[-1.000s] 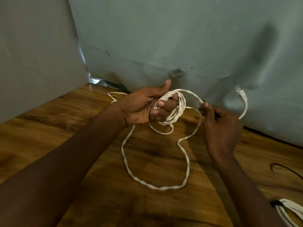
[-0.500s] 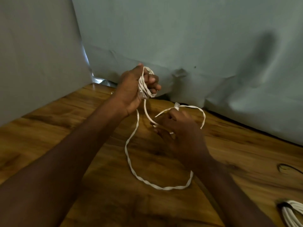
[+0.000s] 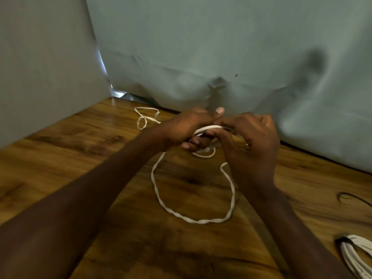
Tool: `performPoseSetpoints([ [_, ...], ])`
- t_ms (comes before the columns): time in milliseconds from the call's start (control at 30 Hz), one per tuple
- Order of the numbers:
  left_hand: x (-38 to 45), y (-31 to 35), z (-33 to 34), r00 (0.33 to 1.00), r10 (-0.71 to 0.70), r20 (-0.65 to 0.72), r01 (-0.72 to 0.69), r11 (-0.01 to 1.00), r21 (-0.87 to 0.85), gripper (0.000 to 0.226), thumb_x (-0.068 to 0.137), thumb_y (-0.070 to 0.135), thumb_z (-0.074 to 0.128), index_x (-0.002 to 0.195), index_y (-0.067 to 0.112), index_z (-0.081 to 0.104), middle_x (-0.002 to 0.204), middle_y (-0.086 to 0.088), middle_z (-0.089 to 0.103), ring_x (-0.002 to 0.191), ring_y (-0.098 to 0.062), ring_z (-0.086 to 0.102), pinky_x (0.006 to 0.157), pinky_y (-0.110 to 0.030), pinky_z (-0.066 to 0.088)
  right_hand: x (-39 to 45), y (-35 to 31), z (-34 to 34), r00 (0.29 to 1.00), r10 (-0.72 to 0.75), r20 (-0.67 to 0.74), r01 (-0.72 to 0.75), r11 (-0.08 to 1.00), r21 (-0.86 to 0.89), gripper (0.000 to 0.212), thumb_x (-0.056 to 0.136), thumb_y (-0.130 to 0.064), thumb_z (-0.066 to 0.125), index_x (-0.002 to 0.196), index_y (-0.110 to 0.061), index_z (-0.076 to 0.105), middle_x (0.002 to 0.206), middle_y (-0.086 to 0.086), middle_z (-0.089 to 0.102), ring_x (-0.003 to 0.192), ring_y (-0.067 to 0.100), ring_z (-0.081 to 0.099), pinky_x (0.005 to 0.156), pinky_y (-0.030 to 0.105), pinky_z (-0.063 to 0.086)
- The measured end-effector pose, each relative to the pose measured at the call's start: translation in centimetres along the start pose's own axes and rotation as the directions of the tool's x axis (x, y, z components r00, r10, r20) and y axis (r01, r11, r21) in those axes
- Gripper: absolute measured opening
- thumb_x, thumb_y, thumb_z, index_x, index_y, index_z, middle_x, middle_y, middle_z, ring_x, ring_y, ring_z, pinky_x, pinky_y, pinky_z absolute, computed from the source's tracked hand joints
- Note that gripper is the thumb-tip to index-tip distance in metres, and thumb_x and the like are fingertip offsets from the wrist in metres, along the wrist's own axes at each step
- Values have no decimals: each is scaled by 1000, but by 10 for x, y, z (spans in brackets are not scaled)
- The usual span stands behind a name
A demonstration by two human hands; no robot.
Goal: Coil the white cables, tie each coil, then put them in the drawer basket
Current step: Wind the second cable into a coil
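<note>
2 hands close together above brown wood-grain tabletop (image 3: 80, 158). Left hand (image 3: 187, 127) curled around gathered turns of flat white cable (image 3: 193, 219), thumb up. Right hand (image 3: 253, 141) touching left, fingers curled, pinching same cable at coil. Loose loop lies on table below hands; tail end lies far left near grey-green backdrop sheet (image 3: 221, 47). 2nd white cable coil (image 3: 356, 256) at bottom right edge.
</note>
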State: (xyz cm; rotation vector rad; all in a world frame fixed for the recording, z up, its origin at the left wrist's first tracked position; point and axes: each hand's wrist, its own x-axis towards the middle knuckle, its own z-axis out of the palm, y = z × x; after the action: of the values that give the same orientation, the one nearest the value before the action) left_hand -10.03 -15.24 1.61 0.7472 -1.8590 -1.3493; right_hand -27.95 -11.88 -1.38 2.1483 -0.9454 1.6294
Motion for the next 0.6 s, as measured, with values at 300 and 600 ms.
performPoseSetpoints([
  [300, 5, -9, 1, 993, -4, 120, 49, 925, -377, 49, 106, 52, 38, 76, 14, 48, 40, 8, 29, 26, -5, 20, 35, -18, 14, 3, -2, 12, 899, 419, 127, -431, 793, 431, 20, 94, -23, 74, 106, -11, 63, 104, 11, 67, 96, 25, 69, 80, 39, 56],
  [600, 14, -20, 3, 999, 18, 42, 8, 837, -547, 46, 104, 38, 49, 65, 13, 45, 37, 7, 30, 24, -4, 27, 42, -30, 14, 5, -7, 20, 660, 520, 542, -688, 128, 715, 37, 106, -30, 50, 112, 1, 70, 106, 32, 73, 96, 42, 74, 87, 51, 62],
])
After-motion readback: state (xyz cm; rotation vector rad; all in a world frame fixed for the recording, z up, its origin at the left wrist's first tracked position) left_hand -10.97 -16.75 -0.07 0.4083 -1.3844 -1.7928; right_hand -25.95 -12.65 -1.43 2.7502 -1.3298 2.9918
